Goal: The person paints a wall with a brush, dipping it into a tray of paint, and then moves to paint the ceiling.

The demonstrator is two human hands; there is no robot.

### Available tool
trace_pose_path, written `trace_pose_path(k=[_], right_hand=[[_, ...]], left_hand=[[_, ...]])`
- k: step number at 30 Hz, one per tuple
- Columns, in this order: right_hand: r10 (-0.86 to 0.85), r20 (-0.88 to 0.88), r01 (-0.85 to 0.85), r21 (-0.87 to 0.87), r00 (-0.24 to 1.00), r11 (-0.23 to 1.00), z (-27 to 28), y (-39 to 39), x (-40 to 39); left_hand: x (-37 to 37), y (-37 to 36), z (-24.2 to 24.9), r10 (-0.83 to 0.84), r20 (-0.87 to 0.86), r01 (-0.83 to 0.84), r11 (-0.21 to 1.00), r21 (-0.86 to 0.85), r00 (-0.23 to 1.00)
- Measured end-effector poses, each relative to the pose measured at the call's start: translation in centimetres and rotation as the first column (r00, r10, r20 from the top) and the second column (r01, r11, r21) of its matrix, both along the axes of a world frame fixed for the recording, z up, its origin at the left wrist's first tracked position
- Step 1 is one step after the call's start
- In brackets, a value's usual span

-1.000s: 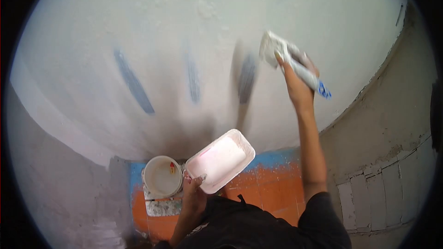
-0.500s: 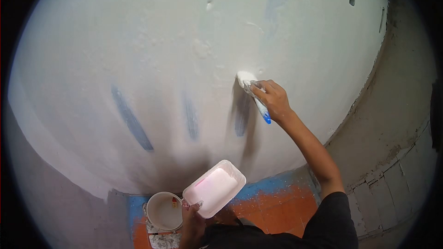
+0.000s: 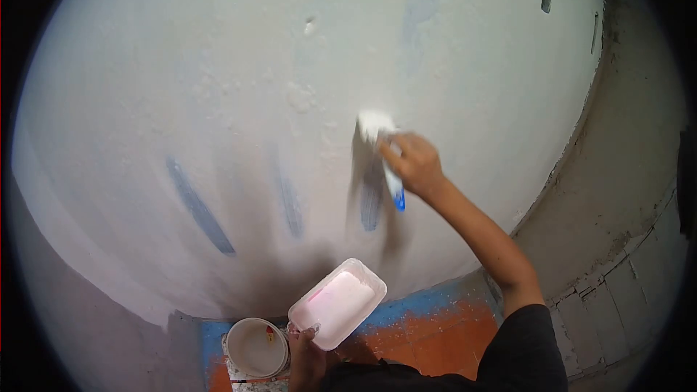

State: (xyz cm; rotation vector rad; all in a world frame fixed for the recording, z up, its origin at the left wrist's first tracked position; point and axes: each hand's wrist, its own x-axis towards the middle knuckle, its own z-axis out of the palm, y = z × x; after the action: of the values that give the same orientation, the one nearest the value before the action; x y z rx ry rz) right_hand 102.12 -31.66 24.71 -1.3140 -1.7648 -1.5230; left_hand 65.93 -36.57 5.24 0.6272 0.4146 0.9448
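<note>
My right hand grips a paintbrush with a white handle and blue tip; its white-loaded bristles are against the wall. A blue-grey streak runs down the wall just under the brush, partly in shadow. Low in front of my body, my left hand holds a pale rectangular paint tray by its near-left edge, the thumb over the rim. White paint with a pinkish tint lies in the tray.
A white bucket with a red label inside stands left of the tray on a paint-spattered support. Two more blue-grey streaks mark the wall to the left. Below is an orange tiled floor with a blue band. Bare grey wall is at right.
The view has shifted slightly, so wall marks sit lower and further left. My right hand and the brush have moved a little left in view; the tray stays nearly in place.
</note>
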Motion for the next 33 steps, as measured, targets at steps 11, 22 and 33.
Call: trace_pose_path(k=[11,22,33], right_hand=[[0.017,-0.018,-0.017,0.033,1.000,0.999,24.8,3.0,7.5],[-0.032,0.033,0.036,-0.113,0.999,0.993,4.8,2.8,0.7],[0.036,-0.099,-0.014,0.210,0.994,0.978,23.5,3.2,6.7]], left_hand=[[0.8,0.8,0.7,0.015,-0.090,-0.015,1.000,0.002,0.996],[0.8,1.3,1.0,-0.041,-0.104,0.038,0.999,-0.030,0.994],[-0.1,2.0,-0.7,-0.015,-0.070,0.016,1.000,0.011,0.997]])
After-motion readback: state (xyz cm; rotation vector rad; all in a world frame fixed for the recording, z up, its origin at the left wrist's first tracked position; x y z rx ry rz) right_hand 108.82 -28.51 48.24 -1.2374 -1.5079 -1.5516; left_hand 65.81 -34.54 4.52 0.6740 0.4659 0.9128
